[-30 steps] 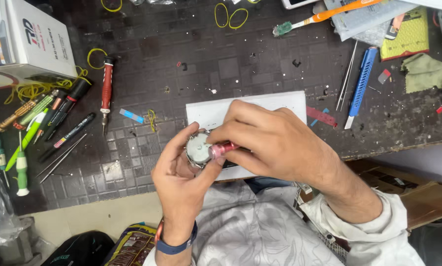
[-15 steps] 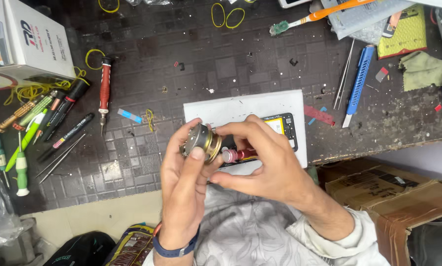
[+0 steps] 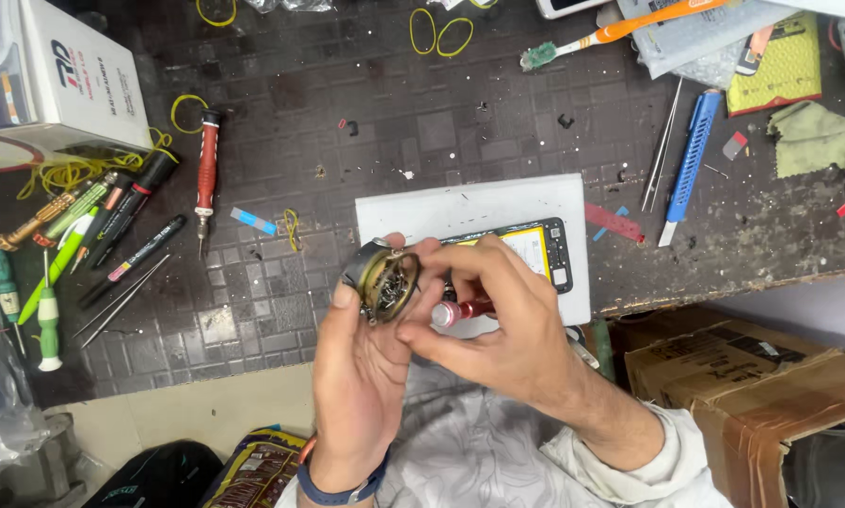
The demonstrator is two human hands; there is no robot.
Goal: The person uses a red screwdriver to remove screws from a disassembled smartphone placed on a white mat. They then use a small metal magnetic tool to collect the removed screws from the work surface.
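My left hand (image 3: pixel 361 362) holds a small round metal tin (image 3: pixel 383 277), tilted so its inside shows several tiny screws. My right hand (image 3: pixel 498 315) grips a small red-handled screwdriver (image 3: pixel 460 310) with a silver cap, fingers reaching to the tin's rim. Behind both hands an opened phone (image 3: pixel 531 249) with a yellow inner part lies on a white pad (image 3: pixel 460 207) at the bench's front edge. Part of the phone is hidden by my right hand.
Dark gridded bench mat (image 3: pixel 281 141). Left: white box (image 3: pixel 65 85), red screwdriver (image 3: pixel 206 165), several pens and green screwdrivers (image 3: pixel 46 320). Right: blue tool (image 3: pixel 691 160), tweezers (image 3: pixel 662 146), green cloth (image 3: pixel 818 136), toothbrush (image 3: pixel 620 33). A cardboard box (image 3: pixel 752 395) sits below the bench edge.
My right hand drew back off the tin, uncovering the phone on the pad. The tin turned in my left hand so its screw-filled inside now faces up.
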